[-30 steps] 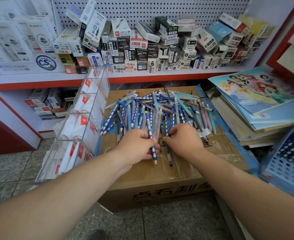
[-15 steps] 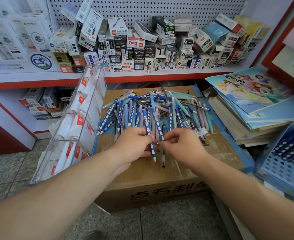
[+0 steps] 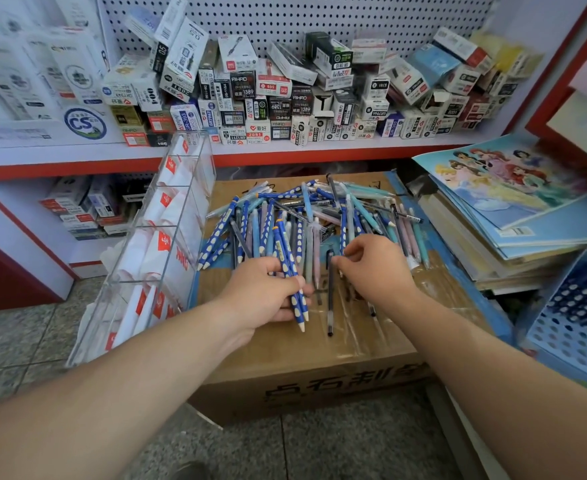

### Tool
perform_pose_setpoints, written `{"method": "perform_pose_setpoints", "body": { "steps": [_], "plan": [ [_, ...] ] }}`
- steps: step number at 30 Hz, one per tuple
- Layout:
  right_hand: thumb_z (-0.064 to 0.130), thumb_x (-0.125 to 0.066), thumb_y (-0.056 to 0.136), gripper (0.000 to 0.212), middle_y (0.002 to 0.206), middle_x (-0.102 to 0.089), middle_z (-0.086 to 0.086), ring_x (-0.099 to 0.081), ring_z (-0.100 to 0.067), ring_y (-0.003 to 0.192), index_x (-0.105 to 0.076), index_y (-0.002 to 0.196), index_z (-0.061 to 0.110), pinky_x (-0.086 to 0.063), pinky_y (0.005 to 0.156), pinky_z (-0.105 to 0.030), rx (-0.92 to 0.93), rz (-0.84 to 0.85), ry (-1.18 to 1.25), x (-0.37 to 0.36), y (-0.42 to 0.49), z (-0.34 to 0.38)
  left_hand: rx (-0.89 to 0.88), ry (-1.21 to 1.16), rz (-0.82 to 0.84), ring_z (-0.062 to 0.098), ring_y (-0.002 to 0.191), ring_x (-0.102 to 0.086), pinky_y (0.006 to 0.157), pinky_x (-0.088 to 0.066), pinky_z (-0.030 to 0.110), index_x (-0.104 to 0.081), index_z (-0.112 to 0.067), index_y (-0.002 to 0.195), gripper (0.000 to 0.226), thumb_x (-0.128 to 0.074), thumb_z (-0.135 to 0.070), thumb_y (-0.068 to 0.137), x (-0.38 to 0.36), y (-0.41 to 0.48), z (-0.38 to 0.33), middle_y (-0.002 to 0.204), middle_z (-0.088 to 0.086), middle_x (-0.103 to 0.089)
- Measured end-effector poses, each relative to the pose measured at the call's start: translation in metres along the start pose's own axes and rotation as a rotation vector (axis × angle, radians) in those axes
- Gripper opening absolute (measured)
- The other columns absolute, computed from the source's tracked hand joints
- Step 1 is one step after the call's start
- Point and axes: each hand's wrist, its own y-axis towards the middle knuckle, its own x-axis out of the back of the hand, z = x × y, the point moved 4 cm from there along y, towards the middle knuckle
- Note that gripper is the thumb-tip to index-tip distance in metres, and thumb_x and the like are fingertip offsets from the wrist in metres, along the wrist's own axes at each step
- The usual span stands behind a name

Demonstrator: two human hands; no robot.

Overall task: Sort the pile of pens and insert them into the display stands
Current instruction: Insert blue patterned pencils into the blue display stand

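Item: taped cardboard box [image 3: 285,362] sitting on speckled floor [image 3: 354,445] before me; its top is carrying a loose pile of pens [image 3: 319,209]

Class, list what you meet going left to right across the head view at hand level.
Clear display stand → left hand gripping blue spotted pens → dark pen → right hand → stack of books → blue perforated rack.

Bright, even light casts only soft shadows; pens [image 3: 306,216] at centre look sharp, white boxes [image 3: 18,74] at upper left wash out and blur, box tape [image 3: 382,317] glares, and the shelf edge [image 3: 319,157] bows.
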Motion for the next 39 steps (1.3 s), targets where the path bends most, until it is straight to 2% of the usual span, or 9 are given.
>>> {"method": "perform_pose_setpoints", "body": {
  "steps": [3, 8, 12, 17, 20, 25, 29, 33, 39],
  "plan": [
    [0.045, -0.073, 0.089, 0.030, 0.083, -0.067, 0.001, -0.065, -0.018, 0.075, -0.063, 0.098, 0.018, -0.058, 0.069, -0.035, 0.005, -0.028, -0.119, -0.008, 0.005, 0.002, -0.008, 0.009, 0.014, 0.027, 0.084, -0.077, 0.063, -0.063, 0.032, -0.063, -0.003, 0.111, 0.013, -0.061, -0.002, 0.098, -0.003, -0.001, -0.002, 0.098, 0.019, -0.076],
    [0.039, -0.071, 0.092, 0.027, 0.085, -0.067, -0.004, -0.065, -0.024, 0.077, -0.064, 0.098, 0.013, -0.059, 0.069, -0.038, -0.016, -0.059, -0.186, -0.013, 0.009, 0.003, -0.010, 0.032, 0.035, 0.027, 0.086, -0.077, 0.067, -0.064, 0.034, -0.063, -0.005, 0.110, 0.013, -0.062, -0.003, 0.097, -0.005, 0.000, -0.001, 0.096, 0.015, -0.077],
    [0.045, -0.066, 0.095, 0.029, 0.073, -0.064, -0.001, -0.063, -0.021, 0.066, -0.058, 0.093, 0.017, -0.052, 0.056, -0.031, -0.087, -0.045, -0.156, -0.011, 0.011, -0.002, -0.007, 0.029, 0.033, 0.026, 0.084, -0.077, 0.065, -0.063, 0.033, -0.063, -0.004, 0.112, 0.015, -0.062, -0.002, 0.097, -0.004, 0.000, 0.000, 0.096, 0.017, -0.076],
    [0.044, -0.063, 0.096, 0.037, 0.064, -0.066, -0.004, -0.063, -0.021, 0.056, -0.068, 0.079, 0.012, -0.048, 0.048, -0.026, -0.125, -0.019, -0.217, -0.011, 0.013, -0.003, -0.009, 0.029, 0.032, 0.024, 0.080, -0.077, 0.067, -0.064, 0.035, -0.062, -0.002, 0.111, 0.014, -0.061, -0.001, 0.098, -0.006, 0.000, -0.001, 0.094, 0.017, -0.076],
    [0.039, -0.063, 0.097, 0.035, 0.063, -0.064, -0.004, -0.062, -0.021, 0.054, -0.067, 0.078, 0.011, -0.044, 0.047, -0.023, -0.158, 0.004, -0.214, -0.013, 0.014, -0.004, -0.012, 0.034, 0.031, 0.025, 0.082, -0.077, 0.070, -0.064, 0.037, -0.062, -0.002, 0.110, 0.013, -0.061, -0.001, 0.097, -0.007, 0.000, -0.001, 0.092, 0.014, -0.077],
    [0.033, -0.063, 0.094, 0.029, 0.063, -0.061, -0.004, -0.061, -0.023, 0.057, -0.061, 0.074, 0.012, -0.049, 0.052, -0.026, -0.179, 0.031, -0.216, -0.013, 0.013, -0.005, -0.010, 0.041, 0.033, 0.024, 0.083, -0.077, 0.071, -0.064, 0.039, -0.063, -0.004, 0.108, 0.012, -0.062, -0.002, 0.097, -0.007, 0.001, 0.000, 0.089, 0.011, -0.078],
    [0.048, -0.065, 0.093, 0.037, 0.069, -0.067, -0.005, -0.065, -0.023, 0.061, -0.065, 0.082, 0.013, -0.057, 0.057, -0.032, -0.172, -0.007, -0.206, -0.011, 0.015, -0.004, -0.016, 0.050, 0.034, 0.024, 0.084, -0.077, 0.073, -0.064, 0.041, -0.064, -0.005, 0.108, 0.011, -0.062, -0.002, 0.097, -0.006, 0.000, 0.000, 0.089, 0.011, -0.078],
    [0.056, -0.065, 0.092, 0.042, 0.067, -0.067, -0.003, -0.065, -0.021, 0.060, -0.065, 0.082, 0.015, -0.050, 0.051, -0.027, -0.174, -0.049, -0.228, -0.010, 0.019, -0.002, -0.015, 0.046, 0.031, 0.029, 0.088, -0.077, 0.075, -0.064, 0.041, -0.064, -0.004, 0.110, 0.012, -0.061, -0.002, 0.098, -0.005, -0.001, -0.002, 0.095, 0.016, -0.077],
    [0.037, -0.064, 0.094, 0.038, 0.053, -0.053, -0.001, -0.053, -0.021, 0.046, -0.060, 0.067, 0.010, -0.040, 0.047, -0.022, -0.189, -0.035, -0.193, -0.014, 0.023, -0.008, -0.016, 0.038, 0.027, 0.029, 0.087, -0.076, 0.075, -0.064, 0.042, -0.064, -0.004, 0.108, 0.011, -0.061, -0.002, 0.098, -0.005, -0.001, -0.002, 0.095, 0.017, -0.076]
  ]
}}
